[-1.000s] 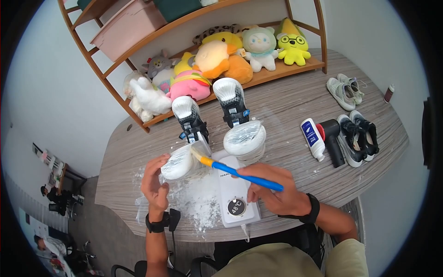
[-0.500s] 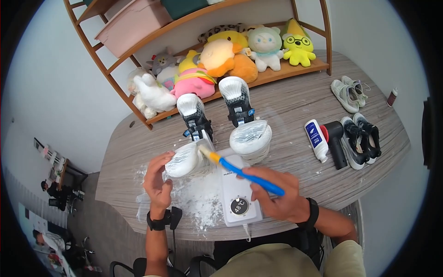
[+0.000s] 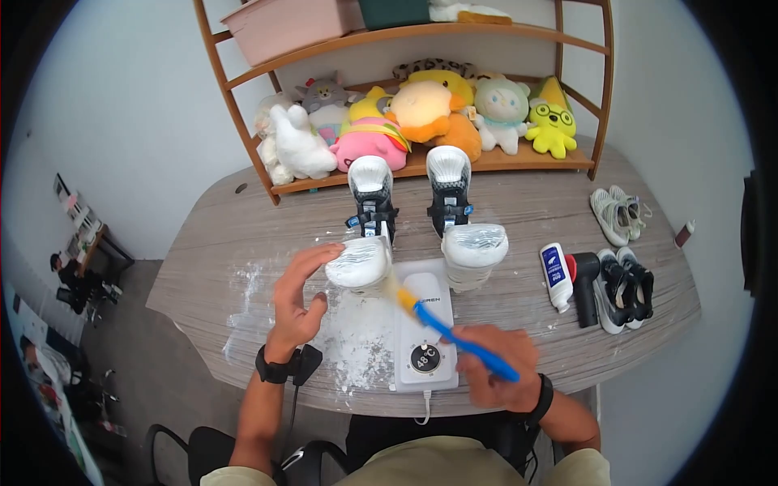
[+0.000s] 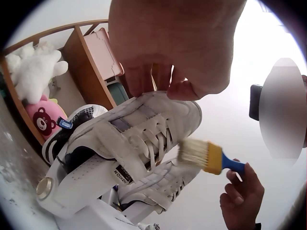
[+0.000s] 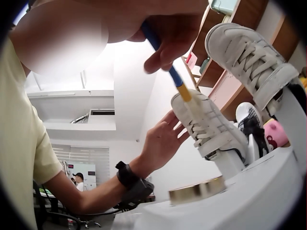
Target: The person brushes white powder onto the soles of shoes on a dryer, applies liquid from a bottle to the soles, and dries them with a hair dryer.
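A bottle (image 3: 557, 278) lies right of the stand (image 3: 410, 334); our right hand (image 3: 498, 366) grips the brush (image 3: 436, 322), our left hand (image 3: 297, 312), fingers outstretched, touches a shoe (image 3: 357, 263).

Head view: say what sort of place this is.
Probably an office or workroom: a person sits by a desk in the background, a black chair stands at the near table, and a shelf holds stuffed toys.
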`<action>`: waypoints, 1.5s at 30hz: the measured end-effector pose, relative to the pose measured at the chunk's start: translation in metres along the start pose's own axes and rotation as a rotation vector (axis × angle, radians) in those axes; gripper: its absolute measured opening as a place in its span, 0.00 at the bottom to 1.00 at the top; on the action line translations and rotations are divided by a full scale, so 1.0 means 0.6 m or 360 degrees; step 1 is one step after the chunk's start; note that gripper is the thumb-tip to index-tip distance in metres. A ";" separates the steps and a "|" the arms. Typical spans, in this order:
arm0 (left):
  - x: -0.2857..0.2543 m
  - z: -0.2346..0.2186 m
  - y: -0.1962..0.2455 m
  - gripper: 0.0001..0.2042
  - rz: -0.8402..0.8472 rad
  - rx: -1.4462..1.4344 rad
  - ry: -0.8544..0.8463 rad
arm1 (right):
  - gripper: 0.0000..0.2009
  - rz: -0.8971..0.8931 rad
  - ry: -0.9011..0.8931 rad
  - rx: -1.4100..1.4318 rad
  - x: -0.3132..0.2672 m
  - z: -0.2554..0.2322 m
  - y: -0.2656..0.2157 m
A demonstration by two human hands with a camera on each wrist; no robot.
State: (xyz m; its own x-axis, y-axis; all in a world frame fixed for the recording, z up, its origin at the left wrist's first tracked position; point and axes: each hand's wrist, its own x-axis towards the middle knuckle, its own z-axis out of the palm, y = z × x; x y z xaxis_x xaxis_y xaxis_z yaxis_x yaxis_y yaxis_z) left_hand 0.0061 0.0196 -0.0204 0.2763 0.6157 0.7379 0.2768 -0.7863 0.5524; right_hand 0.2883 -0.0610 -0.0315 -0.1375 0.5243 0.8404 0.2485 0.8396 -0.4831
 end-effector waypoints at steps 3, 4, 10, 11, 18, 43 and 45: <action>0.006 -0.011 0.008 0.27 -0.0024 -0.0005 -0.0078 | 0.13 -0.0130 -0.0352 0.0111 0.012 0.008 -0.026; 0.007 -0.015 0.019 0.26 0.0003 0.0102 -0.0086 | 0.13 -0.0140 -0.0355 0.0063 0.013 0.010 -0.029; -0.022 -0.013 0.111 0.23 0.0343 0.0444 -0.0061 | 0.09 0.0042 -0.0302 -0.0295 0.035 0.031 -0.056; -0.030 -0.001 0.127 0.24 0.0384 0.0465 -0.0118 | 0.09 0.0020 -0.0237 -0.0324 0.039 0.045 -0.059; -0.082 0.016 0.116 0.19 0.0583 0.0726 0.0084 | 0.13 -0.0310 -0.0305 -0.0316 0.056 0.117 -0.083; -0.021 -0.025 -0.115 0.06 -0.0873 -0.2148 0.0678 | 0.14 -0.0122 -0.0192 -0.0613 0.116 0.152 0.027; -0.031 -0.029 -0.165 0.05 -0.0834 -0.1586 0.0688 | 0.14 -0.0125 -0.0182 -0.0622 0.115 0.153 0.030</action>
State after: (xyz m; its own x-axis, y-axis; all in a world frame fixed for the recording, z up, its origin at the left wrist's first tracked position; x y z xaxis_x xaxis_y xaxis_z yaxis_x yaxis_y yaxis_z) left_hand -0.0424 0.0850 -0.0818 -0.0406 0.9536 0.2982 -0.6214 -0.2578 0.7398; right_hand 0.1951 0.0033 -0.0050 -0.2709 0.4916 0.8276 0.5753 0.7720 -0.2703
